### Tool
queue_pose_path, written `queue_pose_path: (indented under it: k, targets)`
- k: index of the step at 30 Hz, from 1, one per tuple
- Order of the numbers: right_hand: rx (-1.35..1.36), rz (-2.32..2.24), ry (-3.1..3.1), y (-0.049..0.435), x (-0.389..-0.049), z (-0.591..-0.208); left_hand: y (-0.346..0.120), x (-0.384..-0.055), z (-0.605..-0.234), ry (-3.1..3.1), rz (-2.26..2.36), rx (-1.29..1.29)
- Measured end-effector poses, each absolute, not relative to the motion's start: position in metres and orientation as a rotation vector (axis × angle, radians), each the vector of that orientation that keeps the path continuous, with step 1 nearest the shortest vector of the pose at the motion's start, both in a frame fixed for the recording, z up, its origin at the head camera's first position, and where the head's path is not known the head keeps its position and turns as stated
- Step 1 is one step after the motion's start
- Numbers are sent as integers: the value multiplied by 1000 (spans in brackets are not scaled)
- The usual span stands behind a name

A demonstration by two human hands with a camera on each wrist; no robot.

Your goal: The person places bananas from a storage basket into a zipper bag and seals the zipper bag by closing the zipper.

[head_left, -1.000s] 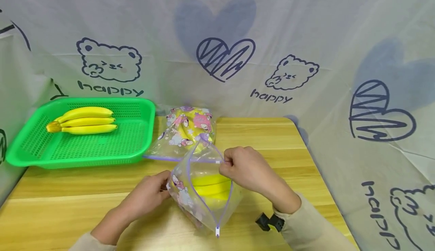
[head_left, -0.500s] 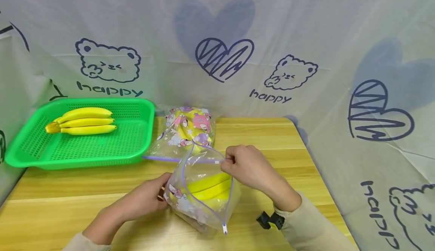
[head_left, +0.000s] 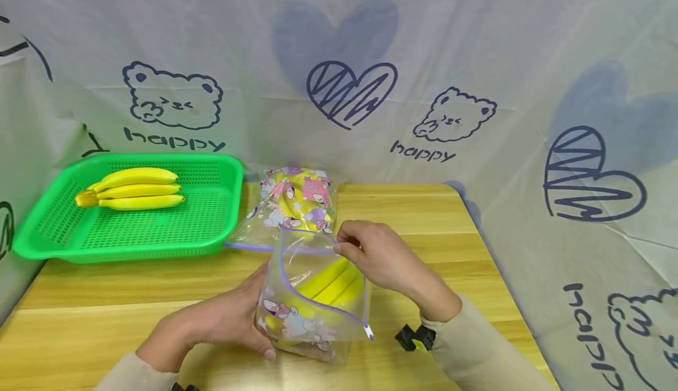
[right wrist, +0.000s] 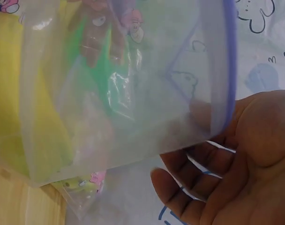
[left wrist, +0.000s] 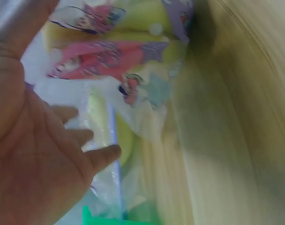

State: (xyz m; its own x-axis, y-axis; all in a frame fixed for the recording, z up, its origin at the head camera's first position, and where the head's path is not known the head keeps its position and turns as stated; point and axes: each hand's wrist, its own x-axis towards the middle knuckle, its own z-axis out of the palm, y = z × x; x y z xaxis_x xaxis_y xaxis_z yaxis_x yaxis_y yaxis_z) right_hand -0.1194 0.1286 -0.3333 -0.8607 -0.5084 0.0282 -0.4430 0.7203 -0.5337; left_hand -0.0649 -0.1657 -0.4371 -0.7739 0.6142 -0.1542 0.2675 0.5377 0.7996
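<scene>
A clear zip bag (head_left: 302, 323) with cartoon prints and a purple-edged mouth stands in the middle of the table, yellow bananas (head_left: 332, 285) inside it. Its white slider (head_left: 369, 332) hangs at the near right end of the mouth, which gapes. My right hand (head_left: 378, 255) pinches the far right part of that rim between thumb and forefinger; in the right wrist view its other fingers (right wrist: 168, 187) curl loosely below the purple edge. At the bag's left side is my left hand (head_left: 228, 323), thumb spread, its fingers partly hidden behind the bag. The left wrist view shows those fingers (left wrist: 102, 158) extended.
Behind lies another printed zip bag (head_left: 293, 199) with bananas in it, purple edge towards me. A green basket (head_left: 153, 255) at the left holds a bunch of bananas (head_left: 140, 188). Patterned cloth (head_left: 349, 20) hangs behind the wooden table (head_left: 424, 214) and along its sides.
The bag has turned, its slider end swinging right and slightly up. My left hand has spread its thumb forward along the bag's near side. My right hand keeps its pinch, shifted slightly left.
</scene>
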Motion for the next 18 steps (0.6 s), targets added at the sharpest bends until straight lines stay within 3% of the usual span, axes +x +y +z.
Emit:
queue_pose_path:
  k: [6,18]
  targets:
    - [-819,-889,2772,131,-124,-336,-166,-72,-441,2145,1178,773]
    - [-861,-765,2810,133,-126,-345,-155,-79,-442,2512,1151,780]
